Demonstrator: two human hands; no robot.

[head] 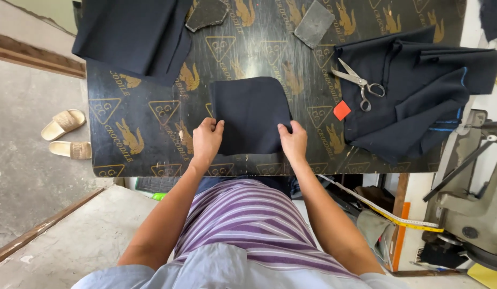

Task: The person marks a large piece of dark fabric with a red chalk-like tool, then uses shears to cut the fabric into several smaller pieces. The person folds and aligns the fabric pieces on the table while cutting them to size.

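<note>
A small dark navy piece of cloth, roughly square with one rounded far corner, lies flat on the dark printed table. My left hand pinches its near left edge. My right hand pinches its near right edge. Both hands rest on the table near its front edge.
Silver scissors lie on a pile of dark fabric at the right, beside a small orange-red piece. More dark fabric lies at the far left. Two grey pieces sit at the back. Sandals on the floor left; a yellow tape measure hangs right.
</note>
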